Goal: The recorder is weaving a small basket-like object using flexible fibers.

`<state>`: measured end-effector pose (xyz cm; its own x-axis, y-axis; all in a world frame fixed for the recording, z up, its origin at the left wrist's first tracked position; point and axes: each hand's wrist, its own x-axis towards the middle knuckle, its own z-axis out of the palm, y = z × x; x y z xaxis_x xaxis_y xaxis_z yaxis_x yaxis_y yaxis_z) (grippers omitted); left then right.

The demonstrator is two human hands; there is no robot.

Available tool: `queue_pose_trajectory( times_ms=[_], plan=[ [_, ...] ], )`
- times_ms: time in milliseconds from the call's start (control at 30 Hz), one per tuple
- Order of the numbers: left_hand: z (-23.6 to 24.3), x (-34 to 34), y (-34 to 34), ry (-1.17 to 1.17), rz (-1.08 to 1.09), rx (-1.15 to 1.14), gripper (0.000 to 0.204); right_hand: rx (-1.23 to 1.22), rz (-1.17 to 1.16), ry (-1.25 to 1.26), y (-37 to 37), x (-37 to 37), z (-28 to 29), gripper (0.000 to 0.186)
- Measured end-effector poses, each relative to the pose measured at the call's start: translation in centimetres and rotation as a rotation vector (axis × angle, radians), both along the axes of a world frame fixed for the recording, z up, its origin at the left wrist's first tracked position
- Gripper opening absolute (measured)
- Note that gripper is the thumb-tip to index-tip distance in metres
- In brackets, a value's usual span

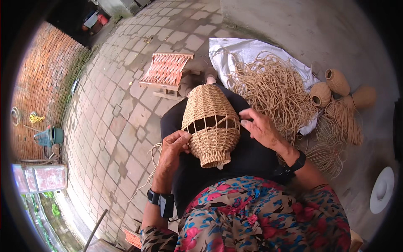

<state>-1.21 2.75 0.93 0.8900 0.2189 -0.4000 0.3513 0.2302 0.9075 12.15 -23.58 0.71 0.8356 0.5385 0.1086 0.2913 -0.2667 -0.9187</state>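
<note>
A vase-shaped woven straw basket (210,103) lies across my lap, its narrow neck (215,159) toward me. Between its two woven parts runs an open band with upright ribs and a dark inside, and a twisted strand crosses that band. My left hand (173,145) pinches the basket at its left side, by the end of the open band. A loose cord (145,181) trails beside my left forearm toward the ground. At the basket's right side, my right hand (261,128) has its fingers apart, thumb and forefinger close to the open band; whether they touch it is unclear.
A big heap of straw cord (273,90) lies on a white sheet (224,49) ahead to the right. Beyond it are several finished woven vases (337,82) and cord bundles (344,122). A low stool with a woven seat (168,69) stands ahead; a white round lid (382,190) is far right.
</note>
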Motion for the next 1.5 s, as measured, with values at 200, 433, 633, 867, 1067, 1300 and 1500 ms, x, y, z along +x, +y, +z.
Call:
queue_pose_trajectory(
  times_ms=[200, 433, 633, 867, 1067, 1300, 1500],
  plan=[
    [-0.3, -0.5, -0.1, -0.049, 0.053, -0.019, 0.019, 0.009, 0.167, 0.148, -3.2, -0.5, -2.9, 0.021],
    [-0.1, -1.0, -0.5, -0.1, -0.014, 0.119, 0.018, -0.411, 0.175, 0.163, -2.2, -0.1, -2.7, 0.022],
    [0.2, -0.9, -1.0, -0.102, -0.031, 0.133, 0.018, -0.632, 0.158, -0.166, 1.2, -0.1, -2.3, 0.02],
    [-0.7, -1.2, -0.3, -0.17, -0.01, -0.023, 0.019, -0.267, 0.104, 0.309, 1.4, 1.5, -3.7, 0.019],
    [-0.8, -0.8, -0.4, -0.22, 0.044, -0.279, 0.015, 0.285, 0.106, 0.892, 0.3, 1.1, -1.2, 0.012],
    [1.0, 0.4, -0.3, -0.026, 0.001, 0.381, 0.012, 0.148, -0.094, 0.395, 2.3, 0.5, -0.7, 0.014],
    [4.1, 1.5, -6.4, -0.502, 0.052, 0.984, 0.013, -0.237, -0.104, 0.039, 6.1, -1.5, 0.6, 0.02]
  ],
)
